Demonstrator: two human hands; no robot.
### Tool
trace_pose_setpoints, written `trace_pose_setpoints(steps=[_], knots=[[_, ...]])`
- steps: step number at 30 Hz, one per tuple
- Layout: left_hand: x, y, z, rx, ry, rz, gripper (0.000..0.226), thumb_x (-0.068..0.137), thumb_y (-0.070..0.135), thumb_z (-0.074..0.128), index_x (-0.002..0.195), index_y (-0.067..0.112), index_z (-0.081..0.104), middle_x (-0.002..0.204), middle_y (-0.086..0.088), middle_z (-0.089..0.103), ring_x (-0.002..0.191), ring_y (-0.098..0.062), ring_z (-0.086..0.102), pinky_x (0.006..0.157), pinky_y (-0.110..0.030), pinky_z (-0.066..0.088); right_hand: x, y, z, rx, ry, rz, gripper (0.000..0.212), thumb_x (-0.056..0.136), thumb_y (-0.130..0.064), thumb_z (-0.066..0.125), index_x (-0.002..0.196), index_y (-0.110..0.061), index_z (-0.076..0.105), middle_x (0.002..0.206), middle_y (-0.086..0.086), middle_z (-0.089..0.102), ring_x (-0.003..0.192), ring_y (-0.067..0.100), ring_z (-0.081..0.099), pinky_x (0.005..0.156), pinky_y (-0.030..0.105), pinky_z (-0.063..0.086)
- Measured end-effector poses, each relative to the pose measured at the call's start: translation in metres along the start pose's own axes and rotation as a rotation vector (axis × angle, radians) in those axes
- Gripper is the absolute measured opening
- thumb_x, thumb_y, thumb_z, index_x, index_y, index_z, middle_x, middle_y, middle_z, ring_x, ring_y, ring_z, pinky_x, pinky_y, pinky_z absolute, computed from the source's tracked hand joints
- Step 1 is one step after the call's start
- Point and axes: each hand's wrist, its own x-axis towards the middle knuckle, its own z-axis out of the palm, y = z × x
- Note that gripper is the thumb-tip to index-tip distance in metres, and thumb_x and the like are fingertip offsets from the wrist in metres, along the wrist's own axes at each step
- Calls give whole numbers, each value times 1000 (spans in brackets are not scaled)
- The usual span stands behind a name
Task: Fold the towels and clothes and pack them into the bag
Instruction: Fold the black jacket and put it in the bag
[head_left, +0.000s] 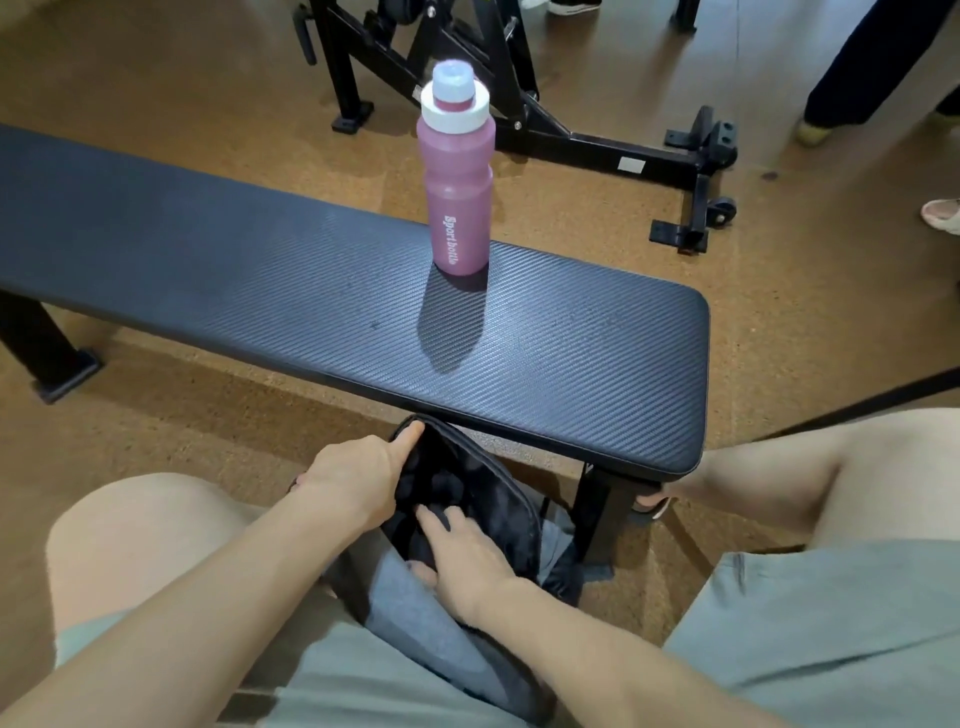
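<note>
**Hands at the bag by the bench**

The bag (483, 499) sat on the floor (156, 93) between the person's knees, right under the near edge of the bench (260, 270). The bench leg (597, 514) stood just beside the bag on its right side, so there was little room there. On the left of the bag the floor was open.

The left hand (358, 478) held the bag's far rim, with the thumb laid along the top and the fingers curled round it. The right hand (462, 551) was in the mouth of the bag, fingers spread flat and pressing on dark cloth (441, 483) inside.

The bag was black with a grey part near the person. Its mouth was wide open. The cloth in it looked dark and bumpy; I could not tell what kind it was.

A pink bottle (457, 192) stood upright near the far edge of the bench. The bench top was dark and ribbed. The floor was brown. Black gym gear (571, 130) stood behind.
</note>
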Motion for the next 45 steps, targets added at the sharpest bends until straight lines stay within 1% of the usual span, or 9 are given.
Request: trace_pose_setpoints(steps=[3, 7, 13, 16, 21, 24, 28, 32, 45], knots=[[-1, 8, -7, 92, 14, 23, 89, 90, 15, 54, 159, 34, 1, 118, -8, 61, 103, -34, 65, 73, -40, 48, -38, 23, -17, 188, 275, -16, 25, 98, -24, 50, 120, -21, 61, 116, 0, 59, 111, 20, 57, 92, 35, 48], [-12, 30, -14, 165, -29, 97, 72, 93, 21, 56, 154, 26, 19, 116, -8, 62, 101, -33, 66, 69, -38, 44, -67, 81, -22, 558, 339, 486, 20, 84, -4, 44, 80, -10, 62, 78, 4, 67, 73, 24, 61, 67, 36, 47], [-13, 45, -19, 186, -58, 131, 78, 91, 32, 58, 155, 21, 15, 113, -7, 63, 97, -32, 66, 75, -41, 55, -93, 103, 5, 1009, -88, 779, 29, 78, 2, 46, 90, -17, 64, 76, 10, 58, 62, 23, 53, 53, 28, 42], [-13, 40, -21, 153, -61, 132, 85, 90, 35, 59, 158, 27, 9, 114, -7, 63, 98, -31, 66, 79, -42, 57, -89, 84, 11, 914, -97, 654, 32, 68, -3, 48, 88, -23, 64, 86, 9, 58, 66, 25, 55, 55, 29, 45], [-12, 37, -25, 109, -29, 104, 74, 89, 28, 59, 152, 24, 21, 111, -9, 64, 96, -33, 66, 79, -43, 57, -85, 76, -2, 1125, -88, 691, 20, 93, -13, 44, 111, -17, 52, 98, 13, 53, 61, 23, 55, 65, 40, 64], [-12, 38, -28, 96, -26, 99, 68, 89, 27, 59, 149, 23, 25, 111, -10, 64, 95, -33, 66, 80, -44, 57, -77, 89, 0, 978, -147, 657, 27, 90, -6, 48, 113, -16, 55, 94, 13, 55, 62, 23, 57, 68, 37, 62], [-16, 36, -25, 104, -22, 91, 74, 90, 28, 58, 153, 27, 19, 110, -8, 66, 92, -32, 67, 76, -42, 57, -70, 84, -3, 649, -210, 510, 7, 82, -9, 50, 78, -14, 47, 71, 7, 44, 65, 23, 46, 62, 35, 39], [-21, 32, -23, 70, -26, 92, 78, 90, 25, 58, 155, 30, 15, 103, -6, 66, 83, -28, 67, 71, -41, 59, -66, 77, -7, 404, -178, 409, 35, 88, -10, 51, 59, -17, 32, 63, 2, 38, 59, 19, 37, 58, 33, 30], [-25, 32, -27, 42, -9, 101, 74, 91, 28, 58, 155, 28, 21, 109, -7, 66, 88, -28, 67, 74, -41, 59, -66, 91, -29, 340, -278, 428, 19, 93, -11, 50, 74, -15, 51, 84, 7, 56, 70, 21, 48, 64, 31, 41]])
